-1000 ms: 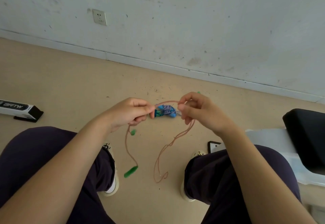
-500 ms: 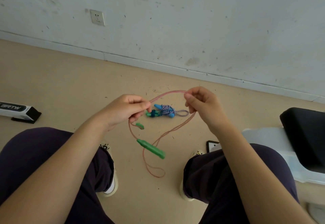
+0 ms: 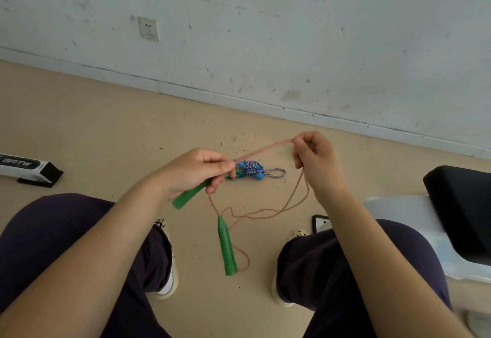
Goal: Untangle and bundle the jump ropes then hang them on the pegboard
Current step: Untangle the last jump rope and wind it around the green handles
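A thin pink jump rope (image 3: 265, 149) stretches between my two hands above the floor. My left hand (image 3: 196, 170) is closed on the rope and on one green handle (image 3: 187, 197), which sticks out below the fist. My right hand (image 3: 316, 159) pinches the rope's other end of the span, up and to the right. From there the rope droops in loose loops (image 3: 265, 214) to the second green handle (image 3: 227, 247), which hangs free between my knees. On the floor behind lies a bundled blue-and-white rope (image 3: 252, 169) with blue handles and a small loop.
I sit facing a white wall with a socket (image 3: 149, 29). A white and black box (image 3: 26, 169) lies on the floor at left. A black seat (image 3: 462, 205) on a white plastic base (image 3: 403, 213) stands at right. My shoes and knees frame the floor.
My hands have moved apart and the right one has risen, stretching the pink rope. One green handle has come up into my left hand; the other has swung to hang upright.
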`<control>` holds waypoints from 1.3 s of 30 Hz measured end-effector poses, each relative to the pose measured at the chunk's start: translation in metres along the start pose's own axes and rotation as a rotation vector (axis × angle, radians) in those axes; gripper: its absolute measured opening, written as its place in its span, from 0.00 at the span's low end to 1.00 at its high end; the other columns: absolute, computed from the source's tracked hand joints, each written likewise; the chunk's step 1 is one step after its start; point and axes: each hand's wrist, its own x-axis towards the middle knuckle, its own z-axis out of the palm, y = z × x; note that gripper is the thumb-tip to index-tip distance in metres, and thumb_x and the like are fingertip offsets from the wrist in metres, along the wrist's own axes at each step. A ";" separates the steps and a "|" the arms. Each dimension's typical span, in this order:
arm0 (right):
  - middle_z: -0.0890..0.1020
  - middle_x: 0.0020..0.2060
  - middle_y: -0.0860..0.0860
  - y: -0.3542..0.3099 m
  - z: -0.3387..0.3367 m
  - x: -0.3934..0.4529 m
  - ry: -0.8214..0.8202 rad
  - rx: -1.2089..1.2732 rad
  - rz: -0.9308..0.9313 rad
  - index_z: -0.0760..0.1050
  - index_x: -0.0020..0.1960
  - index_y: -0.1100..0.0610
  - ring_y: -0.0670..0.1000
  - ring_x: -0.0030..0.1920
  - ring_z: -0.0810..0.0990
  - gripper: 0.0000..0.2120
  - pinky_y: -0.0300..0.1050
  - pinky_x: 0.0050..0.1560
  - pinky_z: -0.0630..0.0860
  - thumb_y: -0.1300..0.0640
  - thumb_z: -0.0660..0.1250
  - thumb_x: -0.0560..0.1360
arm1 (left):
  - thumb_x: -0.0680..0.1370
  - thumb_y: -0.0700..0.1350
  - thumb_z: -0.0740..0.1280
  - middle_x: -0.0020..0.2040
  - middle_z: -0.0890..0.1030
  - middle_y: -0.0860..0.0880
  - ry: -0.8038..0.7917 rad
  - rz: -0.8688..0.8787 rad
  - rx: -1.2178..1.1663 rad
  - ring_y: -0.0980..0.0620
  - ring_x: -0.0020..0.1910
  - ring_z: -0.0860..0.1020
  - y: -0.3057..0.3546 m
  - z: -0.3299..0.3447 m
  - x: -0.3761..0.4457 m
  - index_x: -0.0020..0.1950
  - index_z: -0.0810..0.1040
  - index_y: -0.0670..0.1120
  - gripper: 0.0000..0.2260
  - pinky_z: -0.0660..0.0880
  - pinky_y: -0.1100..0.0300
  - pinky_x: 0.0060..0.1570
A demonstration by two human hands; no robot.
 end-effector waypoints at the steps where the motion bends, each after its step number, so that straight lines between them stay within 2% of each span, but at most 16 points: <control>1: 0.77 0.27 0.42 -0.001 -0.001 0.001 0.027 0.019 0.017 0.74 0.44 0.52 0.43 0.29 0.72 0.09 0.38 0.34 0.70 0.62 0.62 0.81 | 0.82 0.43 0.64 0.28 0.72 0.50 -0.005 -0.012 -0.001 0.53 0.26 0.71 0.000 0.000 0.000 0.46 0.80 0.40 0.10 0.75 0.59 0.36; 4: 0.79 0.30 0.45 -0.008 -0.004 -0.002 -0.036 0.041 0.039 0.76 0.46 0.54 0.45 0.30 0.73 0.05 0.39 0.35 0.72 0.60 0.64 0.80 | 0.83 0.42 0.63 0.28 0.72 0.50 -0.055 -0.043 -0.047 0.53 0.25 0.70 0.000 0.003 -0.001 0.46 0.79 0.39 0.10 0.75 0.60 0.32; 6: 0.80 0.32 0.49 -0.013 -0.003 -0.006 -0.173 0.030 0.038 0.77 0.48 0.56 0.47 0.31 0.75 0.02 0.42 0.36 0.73 0.58 0.67 0.79 | 0.83 0.43 0.63 0.28 0.72 0.49 -0.087 -0.045 -0.098 0.53 0.24 0.69 -0.002 0.007 -0.001 0.47 0.78 0.40 0.09 0.72 0.61 0.28; 8: 0.79 0.33 0.52 -0.017 0.004 -0.013 -0.312 -0.022 0.031 0.79 0.49 0.57 0.50 0.32 0.75 0.04 0.48 0.36 0.72 0.57 0.70 0.77 | 0.82 0.45 0.63 0.29 0.71 0.49 -0.107 -0.043 -0.149 0.53 0.24 0.67 -0.005 0.011 0.001 0.46 0.79 0.42 0.09 0.69 0.62 0.25; 10: 0.79 0.32 0.51 -0.020 0.013 -0.020 -0.416 -0.073 0.034 0.80 0.50 0.59 0.48 0.31 0.73 0.06 0.45 0.33 0.70 0.57 0.72 0.75 | 0.82 0.47 0.65 0.30 0.71 0.49 -0.136 -0.046 -0.176 0.54 0.24 0.67 -0.008 0.015 0.003 0.46 0.81 0.44 0.10 0.67 0.63 0.24; 12: 0.79 0.32 0.49 -0.022 0.018 -0.024 -0.473 -0.078 0.048 0.80 0.51 0.60 0.45 0.29 0.71 0.08 0.38 0.30 0.69 0.57 0.73 0.75 | 0.80 0.50 0.67 0.30 0.72 0.49 -0.168 -0.058 -0.192 0.54 0.24 0.67 -0.009 0.017 0.004 0.45 0.83 0.47 0.10 0.66 0.63 0.24; 14: 0.80 0.34 0.49 -0.024 0.018 -0.025 -0.488 -0.065 0.063 0.80 0.51 0.62 0.46 0.31 0.72 0.09 0.37 0.31 0.69 0.58 0.73 0.75 | 0.78 0.52 0.67 0.30 0.72 0.50 -0.192 -0.064 -0.204 0.55 0.24 0.67 -0.009 0.017 0.005 0.46 0.84 0.48 0.10 0.67 0.64 0.25; 18: 0.81 0.35 0.44 -0.027 0.014 -0.026 -0.535 -0.142 0.066 0.82 0.50 0.62 0.37 0.34 0.76 0.09 0.30 0.37 0.72 0.57 0.74 0.74 | 0.79 0.52 0.66 0.32 0.75 0.50 -0.259 -0.070 -0.213 0.55 0.26 0.70 -0.008 0.013 0.005 0.51 0.84 0.45 0.12 0.69 0.63 0.27; 21: 0.82 0.38 0.46 -0.028 0.015 -0.027 -0.569 -0.211 0.078 0.83 0.48 0.59 0.42 0.39 0.78 0.08 0.37 0.47 0.77 0.54 0.75 0.73 | 0.79 0.51 0.67 0.33 0.77 0.48 -0.270 -0.068 -0.187 0.54 0.26 0.72 -0.007 0.013 0.003 0.51 0.85 0.44 0.12 0.71 0.62 0.27; 25: 0.81 0.36 0.44 -0.027 0.017 -0.028 -0.537 -0.194 0.093 0.82 0.48 0.59 0.40 0.37 0.76 0.08 0.34 0.42 0.74 0.54 0.73 0.74 | 0.79 0.50 0.67 0.33 0.78 0.47 -0.238 -0.063 -0.177 0.52 0.26 0.73 -0.004 0.013 0.002 0.50 0.85 0.44 0.11 0.71 0.61 0.27; 28: 0.80 0.37 0.50 -0.025 0.013 -0.023 -0.467 -0.191 0.111 0.81 0.48 0.60 0.47 0.38 0.75 0.08 0.43 0.45 0.71 0.54 0.71 0.76 | 0.81 0.46 0.64 0.33 0.78 0.46 -0.186 -0.084 -0.172 0.51 0.26 0.74 -0.004 0.009 0.001 0.49 0.84 0.43 0.11 0.72 0.61 0.28; 31: 0.79 0.34 0.52 -0.023 0.007 -0.017 -0.333 -0.108 0.136 0.80 0.44 0.62 0.49 0.39 0.76 0.06 0.49 0.51 0.74 0.58 0.69 0.76 | 0.82 0.44 0.63 0.32 0.78 0.46 -0.150 -0.084 -0.191 0.50 0.27 0.75 -0.002 0.006 0.000 0.51 0.83 0.40 0.11 0.75 0.59 0.32; 34: 0.79 0.33 0.52 -0.021 0.005 -0.014 -0.256 -0.086 0.146 0.79 0.42 0.58 0.52 0.41 0.77 0.05 0.58 0.58 0.75 0.59 0.68 0.76 | 0.81 0.43 0.64 0.32 0.77 0.45 -0.140 -0.080 -0.186 0.49 0.30 0.76 0.000 0.004 -0.001 0.52 0.81 0.37 0.11 0.77 0.59 0.35; 37: 0.79 0.33 0.53 -0.020 0.004 -0.014 -0.302 -0.077 0.132 0.78 0.42 0.58 0.53 0.40 0.75 0.05 0.57 0.52 0.74 0.57 0.67 0.74 | 0.79 0.44 0.65 0.33 0.77 0.46 -0.168 -0.089 -0.161 0.49 0.30 0.75 -0.001 0.005 -0.002 0.53 0.80 0.37 0.11 0.76 0.59 0.34; 39: 0.79 0.33 0.54 -0.022 0.002 -0.015 -0.406 -0.079 0.122 0.79 0.43 0.58 0.53 0.38 0.75 0.04 0.53 0.47 0.71 0.57 0.69 0.73 | 0.80 0.43 0.65 0.33 0.76 0.46 -0.176 -0.079 -0.143 0.50 0.29 0.74 -0.002 0.006 -0.002 0.52 0.80 0.38 0.09 0.76 0.60 0.34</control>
